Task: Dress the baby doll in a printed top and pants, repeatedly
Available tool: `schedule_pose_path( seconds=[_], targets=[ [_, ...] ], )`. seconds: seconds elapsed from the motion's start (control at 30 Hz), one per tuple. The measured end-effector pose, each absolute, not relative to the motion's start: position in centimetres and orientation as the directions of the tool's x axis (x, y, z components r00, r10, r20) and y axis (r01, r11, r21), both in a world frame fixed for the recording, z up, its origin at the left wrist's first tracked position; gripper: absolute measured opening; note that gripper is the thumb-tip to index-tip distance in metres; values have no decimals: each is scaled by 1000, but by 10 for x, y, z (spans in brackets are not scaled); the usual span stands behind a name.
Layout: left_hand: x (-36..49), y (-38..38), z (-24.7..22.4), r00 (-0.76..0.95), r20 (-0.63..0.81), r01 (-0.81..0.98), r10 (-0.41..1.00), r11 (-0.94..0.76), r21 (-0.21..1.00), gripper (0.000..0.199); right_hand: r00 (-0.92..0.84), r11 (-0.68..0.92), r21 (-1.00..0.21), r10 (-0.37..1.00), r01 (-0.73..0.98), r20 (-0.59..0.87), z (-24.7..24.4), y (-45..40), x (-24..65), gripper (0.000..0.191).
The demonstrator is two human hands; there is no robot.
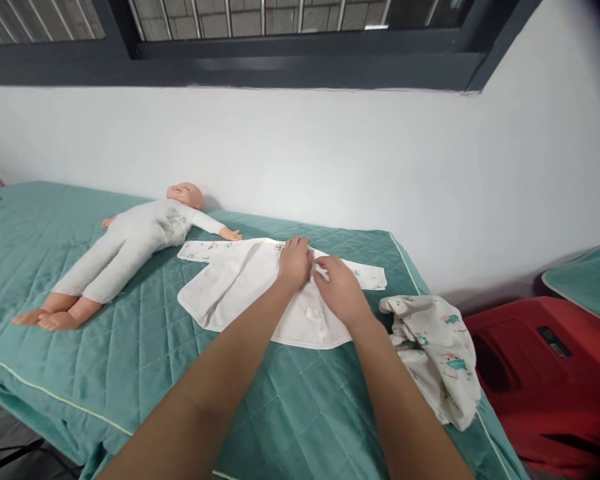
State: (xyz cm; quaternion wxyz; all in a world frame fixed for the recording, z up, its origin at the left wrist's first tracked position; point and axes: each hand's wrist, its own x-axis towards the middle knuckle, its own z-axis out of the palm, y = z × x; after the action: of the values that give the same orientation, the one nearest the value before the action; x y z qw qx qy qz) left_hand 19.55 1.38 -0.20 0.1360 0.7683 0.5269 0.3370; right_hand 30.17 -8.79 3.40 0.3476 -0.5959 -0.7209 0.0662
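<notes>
A small white baby shirt (250,287) lies spread on the quilted cover, its front opened out and its printed sleeves stretched to both sides. My left hand (296,262) rests on the shirt near the collar label, fingers stretched out over the cloth. Just right of it, my right hand (341,290) has its thumb and fingers drawn together at the shirt's right front edge, pinching the cloth. Part of the shirt is hidden under both hands and forearms. A doll (150,227) in a white suit lies on its back to the left, one hand near the left sleeve.
A crumpled printed cloth (440,353) lies at the right edge of the green quilted cover (155,373). Beyond that edge stands a red plastic stool (545,380) with green fabric (587,283) above it. A white wall (300,153) and dark window frame (300,67) border the back.
</notes>
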Motion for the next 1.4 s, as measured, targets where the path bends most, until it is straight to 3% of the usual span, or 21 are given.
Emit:
schedule_pose_path(
  seconds=[0.1, 0.27, 0.43, 0.5, 0.6, 0.77, 0.83, 1.0, 1.23, 1.4],
  targets=[
    [192, 22, 0, 276, 339, 665, 899, -433, 609, 33, -45, 274, -552, 919, 788, 393, 31, -97, 270, 34],
    [179, 22, 4, 291, 321, 631, 902, -432, 644, 41, 3, 255, -720, 942, 645, 337, 21, -109, 234, 54],
    [138, -9, -4, 351, 298, 689, 888, -460, 560, 40, 67, 163, -817, 969, 553, 238, 10, -110, 223, 66],
    [115, -24, -9, 410, 262, 758, 874, -486, 435, 41, 70, 146, -796, 971, 587, 230, 6, -108, 222, 63],
    [90, -36, -13, 316, 225, 866, 922, -377, 328, 50, 43, 162, -692, 962, 703, 270, -1, -104, 223, 59],
    [84, -23, -8, 158, 197, 919, 968, -217, 330, 58, -18, 127, -405, 965, 906, 262, -7, -92, 221, 57],
    [87, -13, -4, 139, 172, 913, 975, -194, 360, 58, 9, 71, -357, 976, 931, 217, -5, -82, 217, 57],
    [91, 2, 1, 117, 132, 886, 984, -163, 433, 57, 206, -138, -389, 969, 911, 138, 3, -49, 205, 56],
    [89, 7, 4, 101, 404, 892, 909, -263, 369, 40, 373, -258, -380, 888, 888, 268, 7, -41, 216, 49],
    [87, 6, 8, 67, 434, 892, 898, -249, 377, 35, 411, -281, -380, 852, 882, 325, 7, -42, 224, 48]
  ],
)
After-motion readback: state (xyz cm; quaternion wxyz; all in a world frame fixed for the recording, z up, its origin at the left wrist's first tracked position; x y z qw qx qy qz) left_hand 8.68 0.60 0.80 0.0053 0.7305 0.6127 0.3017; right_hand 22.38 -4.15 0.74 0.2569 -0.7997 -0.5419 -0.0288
